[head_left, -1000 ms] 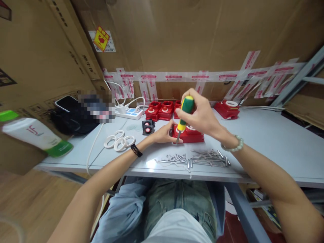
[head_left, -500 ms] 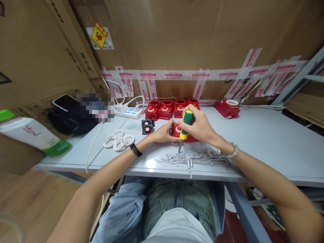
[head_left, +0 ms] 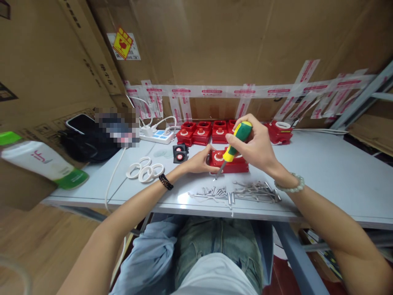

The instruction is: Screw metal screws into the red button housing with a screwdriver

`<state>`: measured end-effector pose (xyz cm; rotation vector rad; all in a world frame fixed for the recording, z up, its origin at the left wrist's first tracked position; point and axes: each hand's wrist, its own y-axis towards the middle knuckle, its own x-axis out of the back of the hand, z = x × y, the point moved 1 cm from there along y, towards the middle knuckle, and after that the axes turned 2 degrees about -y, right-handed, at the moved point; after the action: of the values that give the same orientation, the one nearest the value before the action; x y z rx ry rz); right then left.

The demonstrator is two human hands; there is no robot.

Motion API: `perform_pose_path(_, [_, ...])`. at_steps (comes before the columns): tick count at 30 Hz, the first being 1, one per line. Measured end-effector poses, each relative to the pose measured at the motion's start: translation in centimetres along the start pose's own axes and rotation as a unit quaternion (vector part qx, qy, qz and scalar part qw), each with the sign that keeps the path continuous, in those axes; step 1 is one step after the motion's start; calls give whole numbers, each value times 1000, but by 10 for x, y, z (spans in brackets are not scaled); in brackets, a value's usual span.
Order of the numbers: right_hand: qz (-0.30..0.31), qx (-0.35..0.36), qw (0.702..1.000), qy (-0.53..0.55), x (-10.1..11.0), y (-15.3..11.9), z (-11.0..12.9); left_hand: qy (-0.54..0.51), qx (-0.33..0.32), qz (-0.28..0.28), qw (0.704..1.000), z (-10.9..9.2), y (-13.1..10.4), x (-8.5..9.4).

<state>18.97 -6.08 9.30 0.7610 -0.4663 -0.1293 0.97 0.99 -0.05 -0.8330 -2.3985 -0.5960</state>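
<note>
My right hand [head_left: 256, 143] is closed round the green and yellow handle of a screwdriver [head_left: 241, 137]. Its shaft slants down to the left, and a small silver screw [head_left: 215, 179] shows at the tip. My left hand [head_left: 201, 159] grips the left end of a red housing [head_left: 236, 165] with a round white-ringed red part on top. In front of the housing lies a pile of silver screws [head_left: 213, 191], with longer rods and pale strings [head_left: 258, 191] to its right.
Several red housings [head_left: 201, 133] stand in a row at the back, another [head_left: 281, 133] farther right. White rings [head_left: 145, 174] and black square parts [head_left: 180, 153] lie left of my left hand. Behind them sits a power strip [head_left: 159, 136]. A white bottle [head_left: 43, 162] leans at the far left.
My right hand has lifted and moved right, tilting the screwdriver. Its tip has come up from the screw pile with a screw on it. The left hand stays on the red housing.
</note>
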Motion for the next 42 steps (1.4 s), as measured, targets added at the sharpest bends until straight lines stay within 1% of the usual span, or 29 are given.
perform_pose_path(5, [-102,46,993,-43,6,7,-6,-15,13,-1,1000,-6,-2,1])
perform_pose_path(9, [-127,55,988,-62,7,11,-16,-24,9,5,1000,-6,-3,1])
perform_pose_path(14, [-106,34,990,-89,7,13,-20,-16,11,7,1000,-6,-2,1])
perform_pose_path(18, [-100,36,989,-104,8,12,-19,-19,14,7,1000,-7,-3,1])
perform_pose_path(24, [-91,29,992,-84,6,11,-16,-21,17,9,1000,-9,-3,1])
perform_pose_path(28, [-91,30,993,-67,1,11,-12,-13,15,9,1000,-8,-2,1])
perform_pose_path(35, [-54,25,995,-81,-5,8,-5,9,-2,7,1000,-2,-1,1])
perform_pose_path(39, [-22,59,993,-101,-7,9,0,16,-9,2,1000,0,-1,0])
perform_pose_path(42, [-3,94,981,-168,-13,13,4,9,-19,-2,1000,2,0,0])
